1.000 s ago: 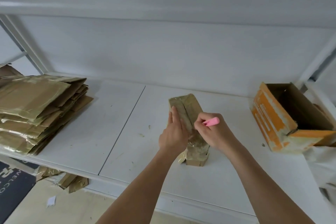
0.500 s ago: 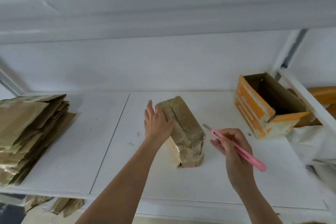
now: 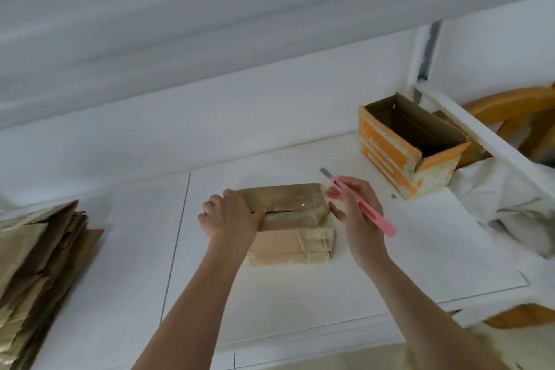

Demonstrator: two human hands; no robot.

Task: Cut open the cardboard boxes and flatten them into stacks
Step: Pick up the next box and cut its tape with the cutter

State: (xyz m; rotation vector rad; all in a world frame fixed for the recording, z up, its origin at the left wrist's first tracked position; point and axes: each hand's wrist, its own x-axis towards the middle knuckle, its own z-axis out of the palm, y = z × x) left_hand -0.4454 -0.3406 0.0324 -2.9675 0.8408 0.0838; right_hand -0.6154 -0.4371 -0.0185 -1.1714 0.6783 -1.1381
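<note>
White tabletop, made of two panels with a thin seam running toward the wall left of the taped box. White wall behind; a white overhang crosses the upper view, blurred. A white upright post stands at the back right corner.

Count, with the taped box as landmark:
- One taped box, brown cardboard under glossy tape, lying on the tabletop near its middle. A slit line shows along its top.
- One stack of flattened cardboard, well to the left of the taped box, at the tabletop's left edge, many sheets deep; exact number cannot be told.
- One open orange-and-white box, behind and to the right of the taped box, apart from it, top open, inside dark.
- One pink cutter, just right of the taped box, short grey blade out and pointing away from the person.
- White crumpled cloth or bag, further right, beside the orange box.
- Curved wooden piece, beyond the right edge; what it belongs to cannot be told.

Two hands. Left hand grips the taped box's left end, fingers curled over the top. Right hand holds the pink cutter, fingers wrapped on its handle, fingertips near the box's right end.
</note>
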